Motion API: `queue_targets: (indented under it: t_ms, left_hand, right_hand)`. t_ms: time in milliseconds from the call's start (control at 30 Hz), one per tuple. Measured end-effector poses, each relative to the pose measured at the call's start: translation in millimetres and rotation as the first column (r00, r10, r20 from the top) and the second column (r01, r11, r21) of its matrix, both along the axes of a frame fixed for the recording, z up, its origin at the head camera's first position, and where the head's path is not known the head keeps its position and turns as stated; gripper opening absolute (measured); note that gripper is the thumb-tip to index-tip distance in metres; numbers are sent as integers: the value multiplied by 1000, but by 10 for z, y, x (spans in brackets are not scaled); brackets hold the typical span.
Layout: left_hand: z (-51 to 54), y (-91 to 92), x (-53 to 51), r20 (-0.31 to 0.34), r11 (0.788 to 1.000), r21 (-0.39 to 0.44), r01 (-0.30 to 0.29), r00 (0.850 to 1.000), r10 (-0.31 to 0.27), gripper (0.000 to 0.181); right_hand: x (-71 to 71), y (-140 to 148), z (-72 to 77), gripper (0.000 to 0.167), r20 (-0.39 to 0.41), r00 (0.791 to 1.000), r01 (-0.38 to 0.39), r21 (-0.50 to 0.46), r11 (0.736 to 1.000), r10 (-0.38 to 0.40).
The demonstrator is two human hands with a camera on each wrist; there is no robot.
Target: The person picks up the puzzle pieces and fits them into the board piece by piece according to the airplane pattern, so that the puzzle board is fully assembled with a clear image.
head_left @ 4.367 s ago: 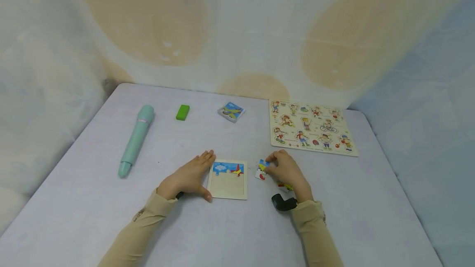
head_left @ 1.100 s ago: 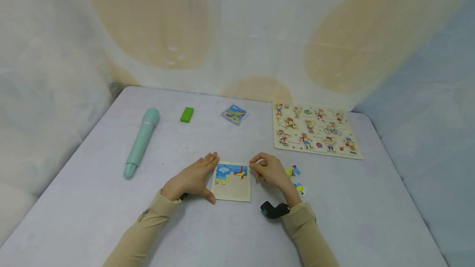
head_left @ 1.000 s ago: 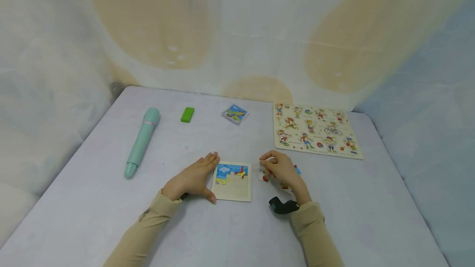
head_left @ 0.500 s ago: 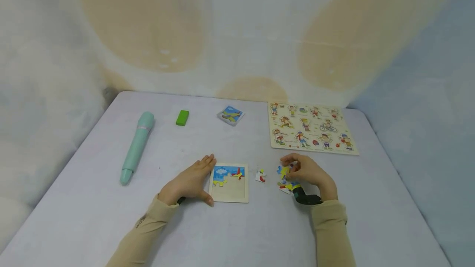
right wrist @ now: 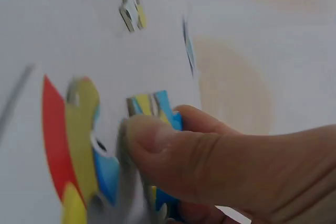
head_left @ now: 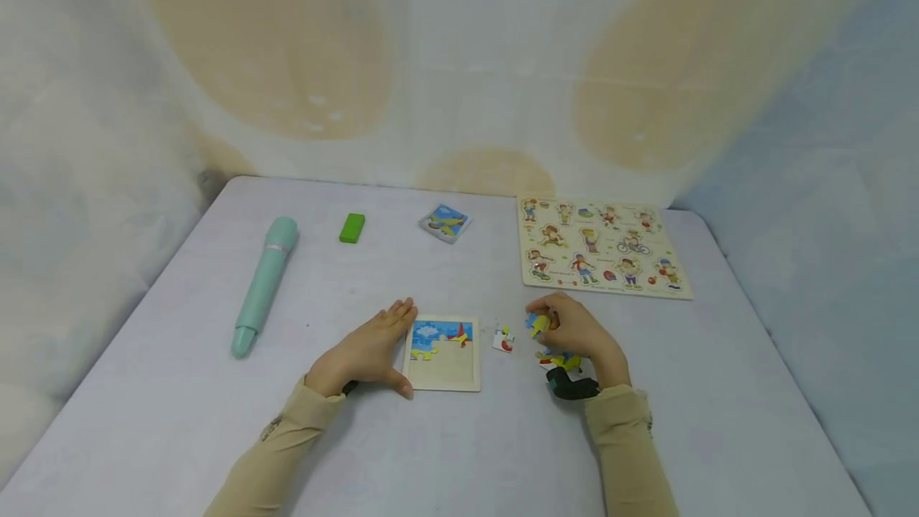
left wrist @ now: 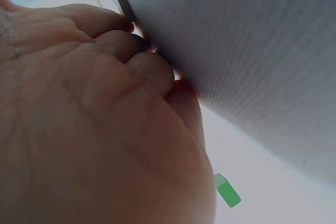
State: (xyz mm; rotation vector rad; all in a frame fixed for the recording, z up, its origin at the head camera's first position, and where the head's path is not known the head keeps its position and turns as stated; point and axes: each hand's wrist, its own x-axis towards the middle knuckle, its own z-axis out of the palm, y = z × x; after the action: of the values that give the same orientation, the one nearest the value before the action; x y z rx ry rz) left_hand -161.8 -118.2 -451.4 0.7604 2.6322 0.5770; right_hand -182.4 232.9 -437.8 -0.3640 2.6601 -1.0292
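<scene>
– On the bench, what is listed at centre?
– One wooden puzzle frame; upper part filled mostly with sky pieces, lower part bare.
– And the hands?
– Set apart. At the frame's nine o'clock, the left hand, fingers outstretched, is rested against its edge. At three, a yellow-and-blue piece is pinched by the right hand.
– Loose pieces?
– Between frame and right hand, one white-and-red piece; beside that hand's near side, several coloured pieces, partly hidden.
– Remainder?
– From the frame: mint-green wand, ten o'clock; green block, eleven; airplane tile, twelve; sports-figure board, two.
</scene>
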Motion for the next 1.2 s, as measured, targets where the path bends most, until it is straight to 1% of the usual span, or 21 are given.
queue_targets:
  t_ms: [67, 167, 333, 500, 700, 767, 867, 967, 1200]
  left_hand:
    - [-2, 2, 7, 4, 1000, 3, -3, 1000, 3, 128]
    - [-6, -1, 15, 6, 1000, 1, -6, 1000, 6, 128]
    - [-12, -17, 31, 7, 1000, 7, -6, 1000, 6, 128]
    - [-24, -20, 29, 2, 1000, 4, -3, 1000, 3, 127]
    - [-23, -9, 16, -4, 1000, 3, -4, 1000, 4, 128]
    - [-23, -4, 14, -3, 1000, 2, -4, 1000, 4, 128]
    - [-21, 2, 13, 3, 1000, 0, -4, 1000, 4, 128]
    - [-19, 4, 10, 0, 1000, 0, 0, 1000, 0, 129]
    - [-6, -2, 5, -16, 1000, 2, 14, 1000, -14, 129]
  right_hand:
    - [-7, -35, -19, 42, -17, 1000, 10, 0, 1000, -10]
    - [-11, -73, -46, 39, -23, 999, 46, -5, 999, -46]
    - [-18, -128, -87, 41, -31, 993, 113, -2, 994, -113]
    - [-26, -211, -89, 40, -46, 987, 152, -14, 988, -152]
    - [-41, -318, -108, 20, -77, 981, 171, -87, 981, -178]
    - [-46, -349, -120, 16, -75, 981, 167, -125, 978, -177]
    - [-45, -400, -131, 16, -30, 985, 162, -206, 965, -172]
    - [-29, -467, -125, 20, 21, 990, 143, -262, 954, -143]
    - [30, -699, -120, 23, 71, 996, 73, -282, 957, -55]
